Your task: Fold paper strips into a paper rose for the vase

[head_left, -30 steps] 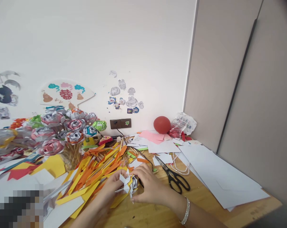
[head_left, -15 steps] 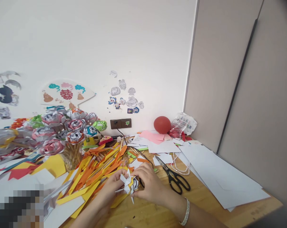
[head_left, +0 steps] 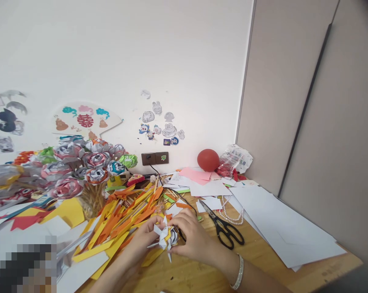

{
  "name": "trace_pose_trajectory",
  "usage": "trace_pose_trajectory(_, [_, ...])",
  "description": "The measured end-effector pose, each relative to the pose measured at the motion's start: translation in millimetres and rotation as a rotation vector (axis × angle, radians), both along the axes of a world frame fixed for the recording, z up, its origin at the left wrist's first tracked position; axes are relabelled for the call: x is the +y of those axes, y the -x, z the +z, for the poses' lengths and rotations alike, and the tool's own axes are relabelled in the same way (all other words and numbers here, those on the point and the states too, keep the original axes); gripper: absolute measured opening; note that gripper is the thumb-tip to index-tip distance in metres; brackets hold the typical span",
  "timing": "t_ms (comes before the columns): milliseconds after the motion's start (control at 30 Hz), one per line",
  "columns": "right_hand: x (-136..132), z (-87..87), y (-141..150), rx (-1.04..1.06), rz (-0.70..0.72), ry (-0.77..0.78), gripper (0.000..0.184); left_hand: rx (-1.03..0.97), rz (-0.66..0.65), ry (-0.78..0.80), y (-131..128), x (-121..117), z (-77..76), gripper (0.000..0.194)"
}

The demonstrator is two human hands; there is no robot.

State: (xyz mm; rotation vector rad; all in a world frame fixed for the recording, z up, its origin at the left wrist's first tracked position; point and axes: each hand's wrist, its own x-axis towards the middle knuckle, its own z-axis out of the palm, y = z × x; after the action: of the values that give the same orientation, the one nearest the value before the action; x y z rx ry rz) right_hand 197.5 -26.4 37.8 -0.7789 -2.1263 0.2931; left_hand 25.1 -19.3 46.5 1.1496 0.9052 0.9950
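A folded paper flower (head_left: 167,238), white with a yellow band and pointed white tips sticking out, is held between both hands just above the wooden table. My left hand (head_left: 149,232) pinches it from the left, fingers closed at its upper left edge. On the other side my right hand (head_left: 188,236) is curled round it, thumb below and fingertips on top; a sparkling bracelet circles that wrist. Behind the hands lies a heap of yellow and orange paper strips (head_left: 131,209). Black-handled scissors (head_left: 225,230) rest to the right of my right hand.
Finished paper flowers on sticks (head_left: 96,160) stand in a bunch at the left. White paper sheets (head_left: 281,224) cover the right side of the table (head_left: 321,276). Farther back are a red balloon (head_left: 208,160), pink paper (head_left: 196,176), a bead string (head_left: 232,219) and a wall socket (head_left: 155,158).
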Motion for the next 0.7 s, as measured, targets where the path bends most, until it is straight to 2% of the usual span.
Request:
trace_pose_trajectory(233, [0.7,0.1,1.4,0.046,0.011,-0.058,0.040,0.008,0.007,-0.017,-0.7,-1.2,1.2,0.043])
trace_pose_trajectory(500, [1.4,0.2,0.5,0.030,-0.001,-0.072,0.039,0.030,0.022,-0.055,-3.5,-3.5,5.1,0.046])
trace_pose_trajectory(600, [0.2,2.4,-0.4,0.015,-0.026,-0.062,0.041,0.031,0.046,-0.100,-4.8,-1.8,5.5,0.046])
trace_pose_trajectory(700, [-1.4,5.6,-2.2,-0.018,-0.022,-0.017,0.051,0.025,0.084,-0.163,-4.6,2.0,5.0,0.048])
